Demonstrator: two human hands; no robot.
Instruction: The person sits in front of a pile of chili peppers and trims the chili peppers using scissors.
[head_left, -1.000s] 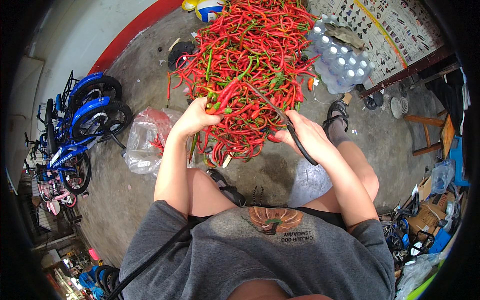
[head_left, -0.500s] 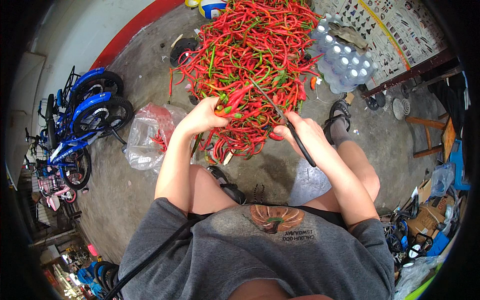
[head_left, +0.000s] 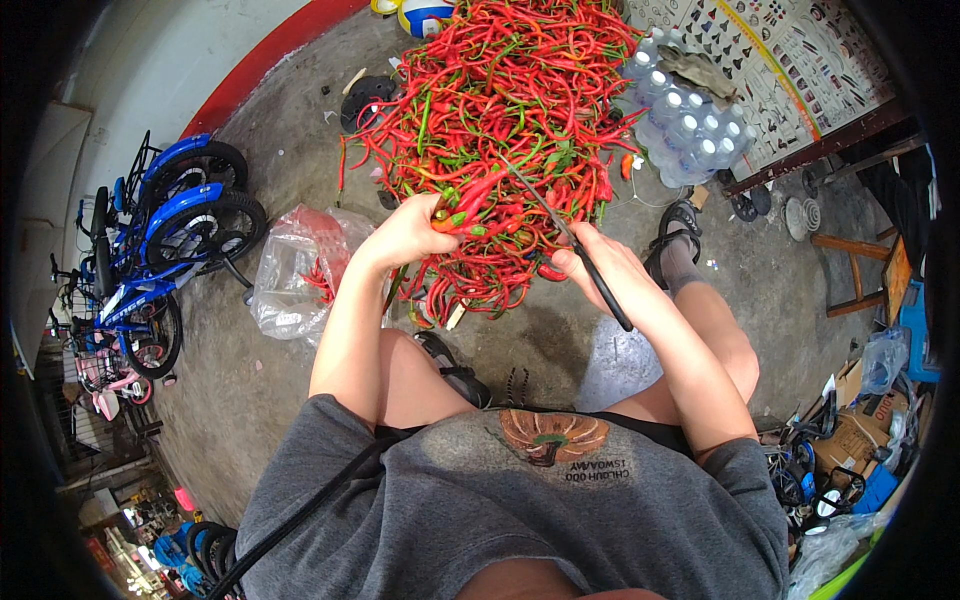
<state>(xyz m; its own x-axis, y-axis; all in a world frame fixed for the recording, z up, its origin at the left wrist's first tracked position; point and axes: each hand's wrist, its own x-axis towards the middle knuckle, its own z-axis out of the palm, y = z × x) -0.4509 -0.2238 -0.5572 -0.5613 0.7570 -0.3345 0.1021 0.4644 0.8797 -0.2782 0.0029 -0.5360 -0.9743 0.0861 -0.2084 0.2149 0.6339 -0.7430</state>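
A big heap of red chilli peppers (head_left: 500, 80), mixed with some green ones, lies on the floor in front of me. At its near left side my left hand (head_left: 408, 238) is closed around a small bunch of red chillies (head_left: 468, 205) with green stem ends. My right hand (head_left: 612, 268) grips a long thin-bladed tool (head_left: 603, 290) with a black handle; I cannot tell whether it is a knife or scissors seen edge-on. Its dark tip points up and left over the heap, just right of the held chillies. The right fingertips are partly hidden.
Left of the heap lies a clear plastic bag (head_left: 290, 290) with some chillies in it. Blue bicycles (head_left: 150, 260) stand farther left. Wrapped bottles (head_left: 690, 130) sit at the heap's right. A wooden stool (head_left: 865, 270) and a cardboard box (head_left: 860, 440) are at the right.
Both hands stay almost in place. The right hand and its tool have shifted very slightly; the bunch in the left hand looks nearly the same.
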